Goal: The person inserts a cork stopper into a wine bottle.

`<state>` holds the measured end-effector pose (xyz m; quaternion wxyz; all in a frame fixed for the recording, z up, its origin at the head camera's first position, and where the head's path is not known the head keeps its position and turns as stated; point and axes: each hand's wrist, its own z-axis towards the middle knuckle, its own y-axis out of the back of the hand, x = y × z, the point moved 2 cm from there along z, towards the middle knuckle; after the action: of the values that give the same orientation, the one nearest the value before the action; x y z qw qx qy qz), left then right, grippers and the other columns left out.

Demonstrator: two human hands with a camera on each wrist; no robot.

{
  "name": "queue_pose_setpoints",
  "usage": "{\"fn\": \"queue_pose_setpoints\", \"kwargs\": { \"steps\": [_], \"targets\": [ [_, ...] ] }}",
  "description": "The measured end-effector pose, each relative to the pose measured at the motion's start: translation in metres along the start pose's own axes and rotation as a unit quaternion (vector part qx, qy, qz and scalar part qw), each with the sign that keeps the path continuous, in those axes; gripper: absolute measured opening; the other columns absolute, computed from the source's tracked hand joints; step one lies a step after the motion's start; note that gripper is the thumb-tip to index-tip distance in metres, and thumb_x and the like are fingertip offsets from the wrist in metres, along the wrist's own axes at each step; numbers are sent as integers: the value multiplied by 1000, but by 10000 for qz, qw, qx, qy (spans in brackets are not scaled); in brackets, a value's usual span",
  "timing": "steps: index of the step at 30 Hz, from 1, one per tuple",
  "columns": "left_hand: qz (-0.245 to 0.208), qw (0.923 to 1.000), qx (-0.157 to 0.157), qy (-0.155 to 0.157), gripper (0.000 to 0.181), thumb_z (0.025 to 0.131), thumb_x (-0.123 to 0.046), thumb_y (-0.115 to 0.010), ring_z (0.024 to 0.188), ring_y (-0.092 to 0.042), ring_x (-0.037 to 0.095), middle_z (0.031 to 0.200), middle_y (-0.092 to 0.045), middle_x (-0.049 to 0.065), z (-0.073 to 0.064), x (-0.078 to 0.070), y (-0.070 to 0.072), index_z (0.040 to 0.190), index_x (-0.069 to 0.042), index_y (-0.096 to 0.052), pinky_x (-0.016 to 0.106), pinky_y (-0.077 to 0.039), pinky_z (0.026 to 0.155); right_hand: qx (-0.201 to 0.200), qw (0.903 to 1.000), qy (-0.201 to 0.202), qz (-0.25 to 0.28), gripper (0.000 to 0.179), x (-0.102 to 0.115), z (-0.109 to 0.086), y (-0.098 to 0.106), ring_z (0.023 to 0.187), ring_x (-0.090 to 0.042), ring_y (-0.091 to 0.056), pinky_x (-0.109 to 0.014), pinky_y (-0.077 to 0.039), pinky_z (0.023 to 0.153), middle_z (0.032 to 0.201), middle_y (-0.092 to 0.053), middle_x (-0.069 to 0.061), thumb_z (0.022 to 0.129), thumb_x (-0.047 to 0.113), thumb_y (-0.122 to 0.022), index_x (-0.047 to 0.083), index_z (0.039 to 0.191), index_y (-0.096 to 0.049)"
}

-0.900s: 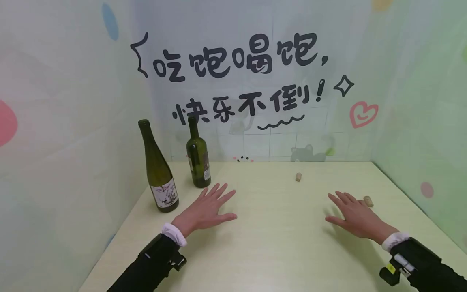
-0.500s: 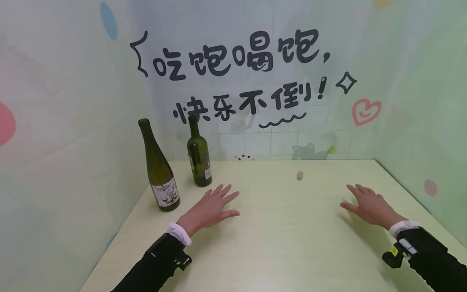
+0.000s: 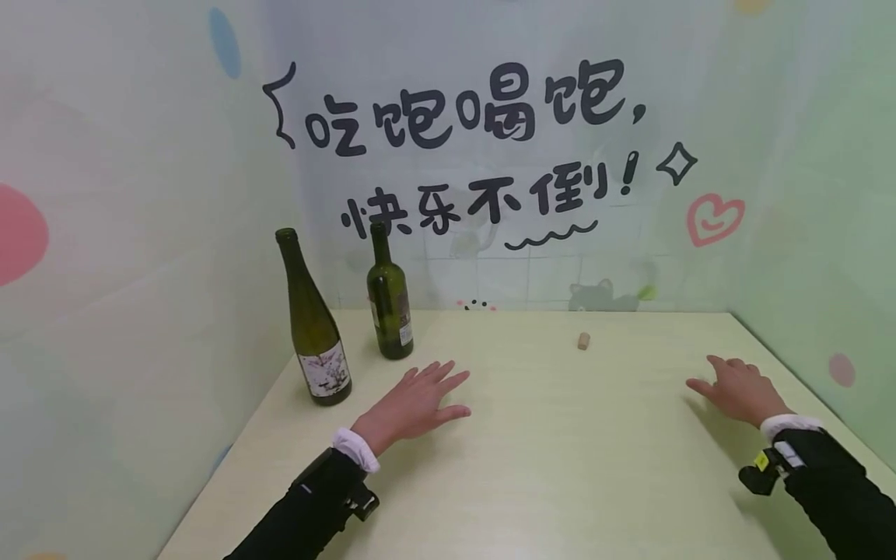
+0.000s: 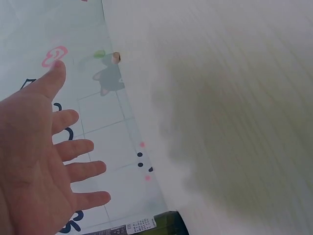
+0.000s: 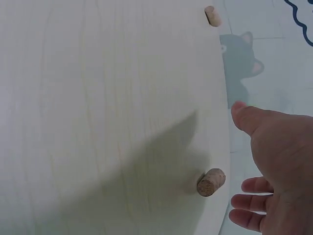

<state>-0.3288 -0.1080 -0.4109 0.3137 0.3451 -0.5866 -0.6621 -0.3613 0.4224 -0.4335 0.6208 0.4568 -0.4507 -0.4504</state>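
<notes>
My left hand [image 3: 414,406] hovers over the table with fingers spread and holds nothing. Nearest to it stand two green wine bottles on the left: a taller one [image 3: 315,334] with a flowered white label, and a darker one [image 3: 392,311] behind. At the right side my right hand [image 3: 745,391] hangs above the table, fingers loosely bent and grasping nothing. Below it, the right wrist view shows a wine cork [image 5: 211,182] lying apart from the fingers; in the head view the hand hides it. A second cork [image 3: 584,341] lies toward the back edge.
The pale wooden table [image 3: 532,467] meets a printed fabric backdrop [image 3: 455,47] with dark lettering at its back edge. More fabric walls, a left one [image 3: 126,311] and a right one [image 3: 833,257], flank the table.
My right hand has moved right and a little forward, over the nearer cork, which it now covers in the head view. The left hand stays nearly in place; the bottles have not moved.
</notes>
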Motion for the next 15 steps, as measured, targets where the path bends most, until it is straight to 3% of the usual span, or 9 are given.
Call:
{"fn": "queue_pose_setpoints", "kwargs": {
  "steps": [9, 15],
  "targets": [
    [8, 9994, -337, -35, 69, 94, -59, -45, 139, -33, 24, 153, -33, 7, 0, -1, 0, 151, -22, -38, 53, -20, 110, 170, 9994, -302, 94, 81, -31, 8, -14, 97, -59, -46, -63, -42, 73, 109, -47, -46, 92, 52, -51, -23, 123, -45],
    [-34, 9987, -500, -33, 65, 94, -51, -51, 136, -37, 25, 149, -39, 8, 0, 2, -4, 149, -19, -41, 51, -24, 109, 276, 9981, -532, 169, 83, -39, 10, -21, 91, -58, -48, -61, -43, 68, 104, -50, -44, 93, 56, -46, -23, 117, -48]
  ]
}}
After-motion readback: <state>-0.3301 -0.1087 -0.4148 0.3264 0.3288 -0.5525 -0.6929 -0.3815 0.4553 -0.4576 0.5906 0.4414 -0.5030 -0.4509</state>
